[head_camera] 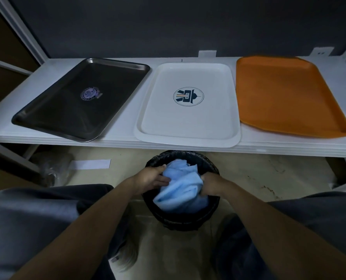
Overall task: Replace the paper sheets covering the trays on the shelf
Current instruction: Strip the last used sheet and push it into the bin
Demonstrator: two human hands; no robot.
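Note:
Three bare trays lie side by side on the white shelf (123, 128): a steel tray (46, 110) at left, a white tray (188, 126) with a round logo in the middle, an orange tray (285, 93) at right. Below the shelf, a black waste bin (188, 216) stands on the floor between my knees. Crumpled light-blue paper sheets (180, 190) fill its mouth. My left hand (152, 177) presses on the sheets from the left, and my right hand (210, 183) grips them from the right.
A white paper strip (91, 164) lies on the floor under the shelf at left, beside a clear plastic bundle (53, 168). White shelf posts rise at both back corners. My legs in dark trousers flank the bin.

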